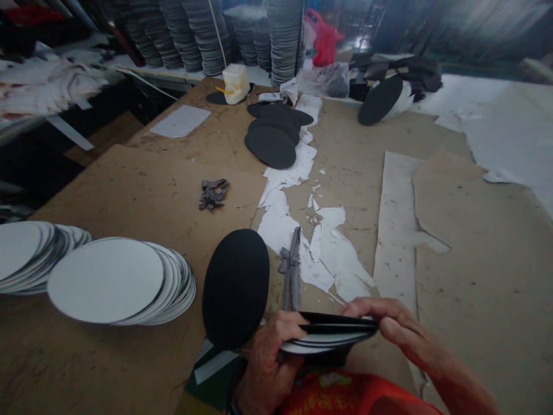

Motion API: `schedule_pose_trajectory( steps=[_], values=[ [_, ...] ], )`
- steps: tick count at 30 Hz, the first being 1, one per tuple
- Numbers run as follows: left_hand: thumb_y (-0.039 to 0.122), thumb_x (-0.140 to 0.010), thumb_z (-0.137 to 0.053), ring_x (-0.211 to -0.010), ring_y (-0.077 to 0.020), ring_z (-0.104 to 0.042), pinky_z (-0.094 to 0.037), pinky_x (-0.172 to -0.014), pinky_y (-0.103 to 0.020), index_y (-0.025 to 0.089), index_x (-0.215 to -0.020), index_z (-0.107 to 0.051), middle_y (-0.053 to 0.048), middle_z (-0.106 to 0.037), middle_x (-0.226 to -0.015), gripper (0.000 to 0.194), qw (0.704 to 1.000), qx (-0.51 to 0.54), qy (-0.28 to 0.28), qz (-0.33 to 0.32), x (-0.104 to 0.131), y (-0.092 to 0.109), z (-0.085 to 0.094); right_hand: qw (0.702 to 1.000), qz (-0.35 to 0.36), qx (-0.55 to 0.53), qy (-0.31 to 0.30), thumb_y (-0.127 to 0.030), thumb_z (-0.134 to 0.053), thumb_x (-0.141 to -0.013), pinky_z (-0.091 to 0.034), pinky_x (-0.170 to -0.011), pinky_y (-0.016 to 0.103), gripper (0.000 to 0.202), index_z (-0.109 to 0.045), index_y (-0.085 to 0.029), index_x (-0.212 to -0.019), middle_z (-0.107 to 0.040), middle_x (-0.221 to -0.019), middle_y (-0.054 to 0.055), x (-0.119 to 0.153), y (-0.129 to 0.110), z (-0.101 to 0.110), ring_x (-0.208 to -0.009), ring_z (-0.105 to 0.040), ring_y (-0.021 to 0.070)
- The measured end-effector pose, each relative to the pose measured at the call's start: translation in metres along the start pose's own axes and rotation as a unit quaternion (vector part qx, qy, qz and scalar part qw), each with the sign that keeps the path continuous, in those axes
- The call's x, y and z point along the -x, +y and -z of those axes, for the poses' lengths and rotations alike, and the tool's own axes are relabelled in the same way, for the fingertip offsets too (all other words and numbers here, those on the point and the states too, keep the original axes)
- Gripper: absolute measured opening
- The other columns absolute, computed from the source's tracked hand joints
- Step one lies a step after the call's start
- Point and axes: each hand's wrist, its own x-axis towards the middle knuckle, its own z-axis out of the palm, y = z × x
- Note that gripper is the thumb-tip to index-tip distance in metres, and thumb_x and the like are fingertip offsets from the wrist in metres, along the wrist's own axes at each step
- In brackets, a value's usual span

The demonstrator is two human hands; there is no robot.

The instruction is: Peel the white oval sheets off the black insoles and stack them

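Note:
A small stack of black and white oval pieces (330, 337) is held edge-on close to my body. My left hand (276, 351) grips its left end, thumb below and fingers on top. Around the right end, the thumb and fingers of my right hand (389, 323) are closed on the same stack. One black oval (236, 288) lies flat just left of my hands. Beyond the stack is a knotted grey fabric strip (291, 271).
White oval stacks (106, 279) stand at the left. Black ovals (272, 144) overlap farther back, near a white container (236, 83). Torn white paper (332, 253) covers the middle of the table (173, 173). Tall grey stacks (285, 40) line the back.

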Motion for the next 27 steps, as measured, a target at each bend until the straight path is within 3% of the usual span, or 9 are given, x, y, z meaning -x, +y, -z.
schedule_pose_trajectory(
  steps=[2,4,9,12,14,18,23,27],
  values=[
    [0.013,-0.083,-0.056,-0.086,-0.0148,-0.059,-0.047,-0.076,-0.025,0.022,-0.093,-0.052,-0.003,-0.061,-0.093,0.015,0.999,-0.005,0.038,0.019,0.004,-0.001,-0.001,1.0,-0.004,-0.025,0.007,-0.067,-0.054,-0.07,-0.046,-0.081,0.036,0.056,-0.066,-0.023,-0.104,-0.066,-0.093,0.006,0.004,0.007,-0.008,-0.092,-0.058,0.0276],
    [0.013,-0.081,-0.059,-0.085,-0.0136,-0.058,-0.046,-0.077,-0.024,0.022,-0.09,-0.052,-0.001,-0.059,-0.09,0.015,0.995,-0.018,0.085,0.046,0.006,-0.002,-0.003,0.999,-0.025,-0.03,0.031,-0.059,-0.065,-0.063,-0.047,-0.08,0.036,0.054,-0.066,-0.022,-0.102,-0.067,-0.09,0.004,0.004,0.018,-0.017,-0.091,-0.058,0.0274],
    [0.024,-0.077,-0.065,-0.091,-0.016,-0.056,-0.046,-0.08,-0.027,0.022,-0.095,-0.051,-0.002,-0.056,-0.096,0.023,0.976,-0.034,0.173,0.131,0.0,-0.008,-0.003,0.993,-0.013,-0.054,0.107,-0.038,-0.065,-0.071,-0.049,-0.077,0.033,0.037,-0.064,-0.02,-0.103,-0.067,-0.094,0.002,-0.005,0.036,-0.043,-0.086,-0.059,0.0225],
    [0.031,-0.074,-0.067,-0.1,-0.0194,-0.054,-0.045,-0.086,-0.031,0.022,-0.114,-0.046,-0.006,-0.053,-0.112,0.046,0.964,-0.018,0.185,0.189,-0.007,-0.016,0.001,0.987,0.002,-0.047,0.152,-0.037,-0.065,-0.072,-0.05,-0.069,0.031,0.034,-0.064,-0.019,-0.1,-0.067,-0.087,0.001,-0.012,0.045,-0.056,-0.078,-0.06,0.0211],
    [0.035,-0.074,-0.067,-0.101,-0.0211,-0.055,-0.045,-0.088,-0.033,0.02,-0.116,-0.046,-0.007,-0.056,-0.113,0.049,0.96,0.003,0.163,0.228,-0.013,-0.022,0.005,0.983,0.017,-0.027,0.181,-0.036,-0.064,-0.072,-0.051,-0.07,0.032,0.034,-0.063,-0.018,-0.101,-0.068,-0.088,0.002,-0.016,0.051,-0.064,-0.079,-0.06,0.0216],
    [0.039,-0.076,-0.064,-0.087,-0.0208,-0.061,-0.049,-0.079,-0.033,0.018,-0.104,-0.051,-0.005,-0.065,-0.096,0.038,0.948,0.095,0.13,0.273,-0.025,-0.027,0.008,0.965,0.039,0.077,0.246,-0.031,-0.058,-0.077,-0.049,-0.079,0.035,0.036,-0.058,-0.018,-0.11,-0.068,-0.099,0.005,-0.016,0.043,-0.074,-0.089,-0.061,0.0232],
    [0.04,-0.071,-0.07,-0.098,-0.0191,-0.057,-0.046,-0.084,-0.029,0.019,-0.106,-0.051,-0.004,-0.062,-0.101,0.044,0.932,0.186,0.202,0.238,-0.033,-0.026,-0.007,0.933,0.05,0.301,0.189,-0.018,-0.045,-0.082,-0.047,-0.075,0.03,0.028,-0.057,-0.021,-0.106,-0.066,-0.096,0.005,0.004,0.0,-0.07,-0.085,-0.061,0.0205],
    [0.055,-0.071,-0.064,-0.103,-0.0203,-0.056,-0.05,-0.079,-0.031,0.022,-0.114,-0.049,-0.006,-0.056,-0.111,0.057,0.848,0.343,0.244,0.323,-0.021,-0.03,-0.028,0.861,-0.029,0.484,0.153,-0.006,-0.046,-0.076,-0.046,-0.074,0.031,0.03,-0.057,-0.021,-0.099,-0.065,-0.094,0.006,0.009,-0.006,-0.069,-0.085,-0.061,0.0219]
  ],
)
